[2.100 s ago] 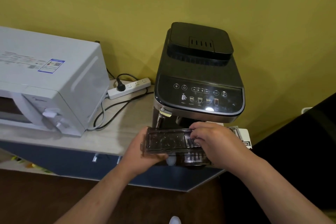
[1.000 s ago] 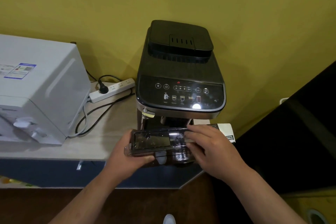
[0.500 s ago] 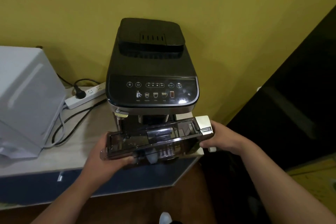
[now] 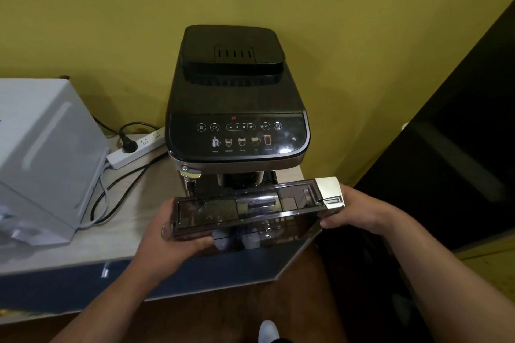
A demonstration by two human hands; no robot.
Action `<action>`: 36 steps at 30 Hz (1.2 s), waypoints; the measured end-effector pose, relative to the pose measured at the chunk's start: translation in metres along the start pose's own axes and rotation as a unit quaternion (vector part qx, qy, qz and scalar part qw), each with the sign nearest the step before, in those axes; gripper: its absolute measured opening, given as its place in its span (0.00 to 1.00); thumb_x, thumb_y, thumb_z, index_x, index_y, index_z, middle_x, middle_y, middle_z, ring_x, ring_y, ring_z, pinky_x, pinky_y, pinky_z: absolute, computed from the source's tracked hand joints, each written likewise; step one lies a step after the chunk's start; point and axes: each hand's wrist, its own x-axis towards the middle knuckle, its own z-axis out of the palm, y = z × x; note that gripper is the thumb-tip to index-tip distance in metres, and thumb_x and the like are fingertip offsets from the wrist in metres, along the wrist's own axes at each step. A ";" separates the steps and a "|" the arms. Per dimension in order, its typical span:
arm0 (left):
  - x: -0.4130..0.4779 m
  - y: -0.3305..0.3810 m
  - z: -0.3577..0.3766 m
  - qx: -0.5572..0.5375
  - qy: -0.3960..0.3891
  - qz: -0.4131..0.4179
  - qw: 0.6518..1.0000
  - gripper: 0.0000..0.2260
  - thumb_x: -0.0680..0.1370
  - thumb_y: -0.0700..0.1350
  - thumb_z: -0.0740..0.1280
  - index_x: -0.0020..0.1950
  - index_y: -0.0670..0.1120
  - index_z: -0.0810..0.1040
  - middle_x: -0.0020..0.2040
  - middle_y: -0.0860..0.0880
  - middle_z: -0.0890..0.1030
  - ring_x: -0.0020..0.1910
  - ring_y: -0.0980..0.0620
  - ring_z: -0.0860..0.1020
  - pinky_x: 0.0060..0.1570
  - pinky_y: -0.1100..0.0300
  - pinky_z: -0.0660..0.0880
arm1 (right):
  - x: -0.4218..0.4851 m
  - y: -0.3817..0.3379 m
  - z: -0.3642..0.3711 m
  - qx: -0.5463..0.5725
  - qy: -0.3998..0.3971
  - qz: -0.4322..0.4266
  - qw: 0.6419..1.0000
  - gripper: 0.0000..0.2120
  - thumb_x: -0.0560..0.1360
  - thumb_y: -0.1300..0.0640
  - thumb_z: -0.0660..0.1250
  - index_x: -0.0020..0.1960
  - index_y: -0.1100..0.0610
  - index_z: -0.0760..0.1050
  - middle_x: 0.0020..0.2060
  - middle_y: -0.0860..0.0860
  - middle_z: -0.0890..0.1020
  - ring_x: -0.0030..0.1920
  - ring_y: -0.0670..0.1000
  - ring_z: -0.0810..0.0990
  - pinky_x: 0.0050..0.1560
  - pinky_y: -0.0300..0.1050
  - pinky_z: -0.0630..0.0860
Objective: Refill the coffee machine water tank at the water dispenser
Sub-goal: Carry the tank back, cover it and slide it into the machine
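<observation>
A black coffee machine [image 4: 237,108] stands on the counter against the yellow wall, its touch panel lit with a small red symbol. In front of it I hold the long smoked-clear water tank [image 4: 250,211] level, its silver end cap at the right. My left hand [image 4: 172,242] grips the tank's left end from below. My right hand [image 4: 354,210] grips the right end beside the cap. The tank is out of the machine and drops of water show inside it. No water dispenser is in view.
A white microwave [image 4: 47,158] sits on the left of the light wood counter [image 4: 131,203]. A white power strip [image 4: 133,150] with cables lies between it and the machine. A dark cabinet [image 4: 457,147] stands at the right. Brown floor lies below.
My right hand left the tank's top and took its right end. The tank has come out of the machine and turned crosswise. My view has swung right.
</observation>
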 end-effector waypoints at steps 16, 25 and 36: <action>-0.013 0.017 0.050 -0.048 -0.099 -0.007 0.994 0.37 0.63 0.38 0.81 0.68 0.53 0.73 0.55 0.51 0.85 0.56 0.59 0.82 0.51 0.68 0.77 | -0.109 0.065 -0.002 0.058 0.038 -0.019 0.997 0.39 0.58 0.66 0.78 0.67 0.55 0.72 0.57 0.55 0.83 0.60 0.56 0.81 0.60 0.56 0.76; -0.038 0.052 0.120 0.023 0.000 -0.036 0.999 0.19 0.74 0.39 0.73 0.61 0.51 0.71 0.49 0.60 0.77 0.49 0.63 0.76 0.44 0.72 0.70 | -0.166 0.096 0.003 0.055 0.140 -0.030 0.988 0.34 0.62 0.72 0.77 0.64 0.53 0.75 0.53 0.50 0.85 0.55 0.50 0.83 0.56 0.51 0.80; -0.012 0.080 0.172 -0.202 0.026 -0.081 0.976 0.13 0.81 0.42 0.60 0.66 0.49 0.72 0.55 0.50 0.79 0.54 0.51 0.78 0.44 0.56 0.73 | -0.177 0.122 0.053 0.132 0.262 0.031 0.956 0.32 0.61 0.68 0.81 0.56 0.47 0.73 0.49 0.47 0.83 0.51 0.48 0.81 0.43 0.41 0.75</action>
